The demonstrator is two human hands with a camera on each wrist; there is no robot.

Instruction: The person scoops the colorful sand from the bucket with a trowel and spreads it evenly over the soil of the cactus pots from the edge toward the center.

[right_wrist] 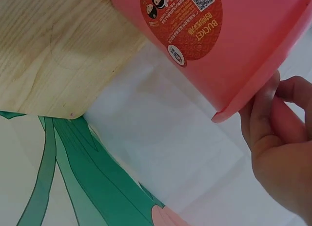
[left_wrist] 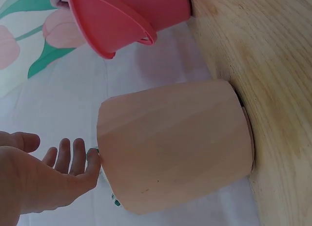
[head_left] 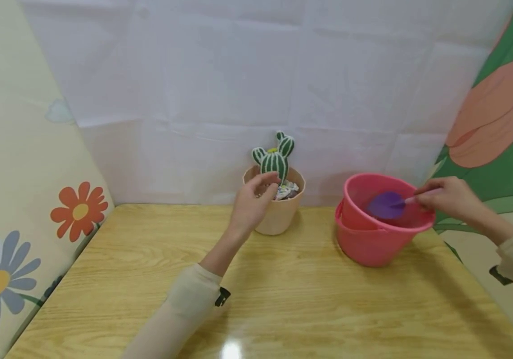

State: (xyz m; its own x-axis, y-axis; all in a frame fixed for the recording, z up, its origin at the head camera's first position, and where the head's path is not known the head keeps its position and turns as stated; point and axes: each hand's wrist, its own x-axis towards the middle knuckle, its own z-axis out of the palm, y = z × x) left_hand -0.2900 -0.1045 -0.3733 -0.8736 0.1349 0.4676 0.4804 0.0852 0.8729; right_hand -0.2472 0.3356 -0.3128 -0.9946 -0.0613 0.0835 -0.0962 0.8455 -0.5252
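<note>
A toy shovel with a purple blade and a pale pink handle is in my right hand. Its blade is inside the pink bucket, which leans to the right. In the right wrist view the curled fingers are close by the bucket's rim. At the peach-coloured pot, my left hand hovers over the near left rim with relaxed fingers and holds nothing. A green and white cactus stands up from the pot, and crumpled patterned material lies at its base.
Both containers stand toward the back of the wood-grain table. A white sheet hangs right behind them. Flower-printed panels flank the table on both sides. The bucket's handle hangs along its front side.
</note>
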